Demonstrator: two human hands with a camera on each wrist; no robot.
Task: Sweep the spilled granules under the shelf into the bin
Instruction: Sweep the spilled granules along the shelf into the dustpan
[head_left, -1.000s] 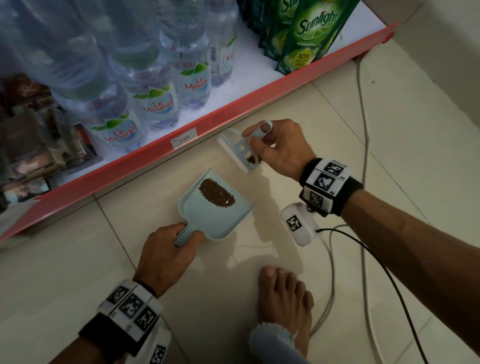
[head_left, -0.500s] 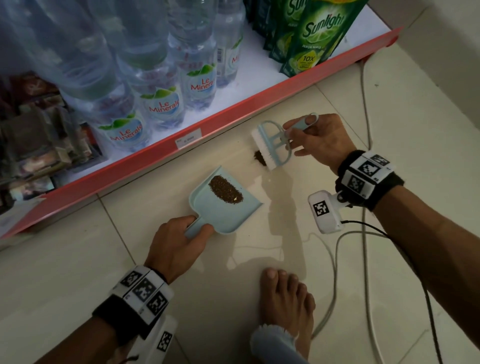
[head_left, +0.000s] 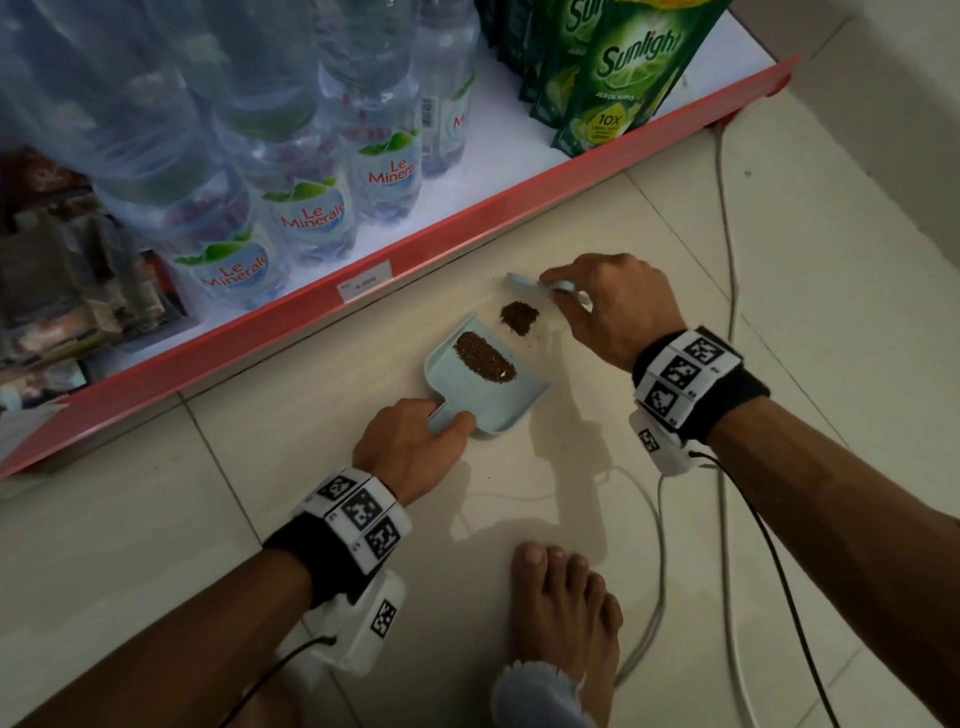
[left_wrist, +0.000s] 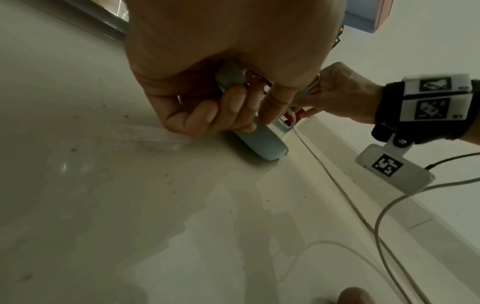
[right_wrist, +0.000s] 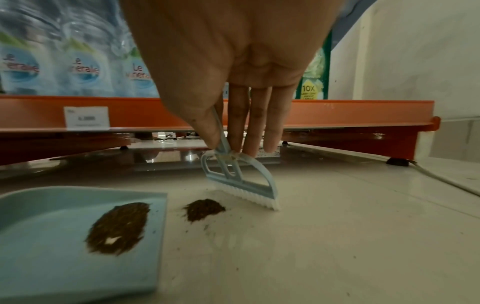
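A pale blue dustpan (head_left: 493, 395) (right_wrist: 52, 236) lies flat on the floor tiles with a dark brown heap of granules (head_left: 484, 357) (right_wrist: 118, 228) in it. My left hand (head_left: 415, 447) (left_wrist: 221, 98) grips its handle. A smaller pile of granules (head_left: 519, 317) (right_wrist: 203, 208) sits on the floor just off the pan's open edge. My right hand (head_left: 613, 306) (right_wrist: 233, 123) pinches the handle of a small pale blue brush (right_wrist: 241, 181) (head_left: 540, 285), whose white bristles touch the floor just behind that pile.
The red-edged bottom shelf (head_left: 467, 218) (right_wrist: 337, 111) runs close behind, loaded with water bottles (head_left: 311, 208) and green detergent pouches (head_left: 613, 78). White cables (head_left: 727, 234) trail along the floor to the right. A bare foot (head_left: 566, 608) stands near the front. A wall (head_left: 883, 130) closes the right side.
My right hand has carried the brush rightwards and down behind the small granule pile, which now lies uncovered beside the pan. My left hand still holds the dustpan in place.
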